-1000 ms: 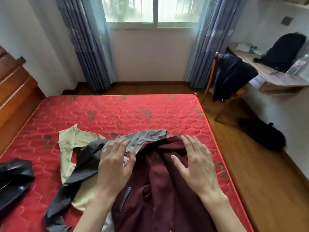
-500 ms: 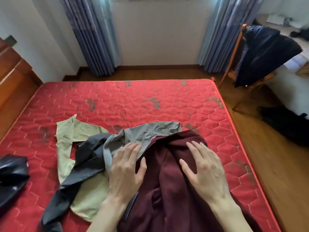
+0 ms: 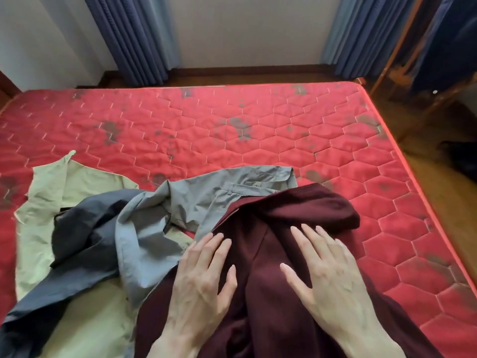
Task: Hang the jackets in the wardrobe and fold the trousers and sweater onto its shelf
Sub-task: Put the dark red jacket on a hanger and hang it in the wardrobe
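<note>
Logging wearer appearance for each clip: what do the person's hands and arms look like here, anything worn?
Both the left hand and the right hand are bare: no gloves, rings or watch visible. The forearms are bare to the frame's bottom edge, with no sleeves in view. Fingers are slender, with short, unpainted nails.

1. We can read no text, label, brand, number or sign anywhere in this view.
2. The maroon jacket [image 3: 291, 208], lying on the red mattress [image 3: 258, 140], shows only a zipper and no readable tag.
3. The grey trousers [image 3: 206, 195] just beside the jacket show a plain waistband without lettering.
</note>
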Demonstrator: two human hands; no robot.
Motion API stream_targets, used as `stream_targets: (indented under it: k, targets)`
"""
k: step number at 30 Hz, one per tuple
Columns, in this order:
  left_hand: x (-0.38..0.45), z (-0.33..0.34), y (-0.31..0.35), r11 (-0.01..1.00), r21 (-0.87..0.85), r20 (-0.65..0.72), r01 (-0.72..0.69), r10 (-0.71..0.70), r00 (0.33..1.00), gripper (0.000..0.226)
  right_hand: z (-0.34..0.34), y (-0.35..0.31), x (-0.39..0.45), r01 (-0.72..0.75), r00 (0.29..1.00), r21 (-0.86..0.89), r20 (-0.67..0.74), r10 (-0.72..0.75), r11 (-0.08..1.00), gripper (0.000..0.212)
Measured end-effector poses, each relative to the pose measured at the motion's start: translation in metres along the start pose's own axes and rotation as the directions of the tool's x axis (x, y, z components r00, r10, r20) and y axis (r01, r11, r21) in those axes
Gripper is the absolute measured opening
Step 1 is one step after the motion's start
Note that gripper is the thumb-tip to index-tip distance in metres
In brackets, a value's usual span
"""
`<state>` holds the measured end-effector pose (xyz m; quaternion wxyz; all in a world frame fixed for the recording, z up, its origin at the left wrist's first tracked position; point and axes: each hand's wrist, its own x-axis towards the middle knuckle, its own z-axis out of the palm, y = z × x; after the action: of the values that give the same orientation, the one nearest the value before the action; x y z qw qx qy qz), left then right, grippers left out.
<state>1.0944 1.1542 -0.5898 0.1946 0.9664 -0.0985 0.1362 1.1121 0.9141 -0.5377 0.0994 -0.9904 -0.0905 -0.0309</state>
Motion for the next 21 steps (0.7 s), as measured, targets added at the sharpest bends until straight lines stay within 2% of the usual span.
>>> stream_targets:
  k: [7, 10, 14, 18, 21]
  targets:
    - [0.006, 0.081, -0.016, 0.998, 0.038, 0.108, -0.057, 0.052, 0.993, 0.053, 0.076, 0.018, 0.019, -0.005, 0.998, -0.053, 0.064, 0.008, 0.999, 0.073]
    - [0.025, 0.098, -0.021, 0.993, 0.120, 0.160, -0.002, -0.018, 0.987, 0.059, 0.094, 0.022, 0.021, -0.013, 0.995, -0.052, 0.099, 0.018, 0.999, 0.073]
    - [0.054, 0.110, -0.030, 0.961, 0.239, 0.237, 0.140, -0.197, 0.951, 0.073, 0.108, 0.024, 0.015, 0.014, 0.993, -0.043, 0.119, -0.009, 0.999, 0.072]
    - [0.069, 0.123, -0.035, 0.945, 0.206, 0.321, 0.255, -0.312, 0.894, 0.076, 0.113, 0.023, 0.005, 0.035, 0.994, -0.041, 0.106, -0.031, 0.999, 0.070]
    - [0.070, 0.127, -0.029, 0.939, 0.131, 0.352, 0.319, -0.345, 0.870, 0.065, 0.111, 0.020, -0.001, 0.027, 0.993, -0.021, 0.115, -0.025, 0.999, 0.065]
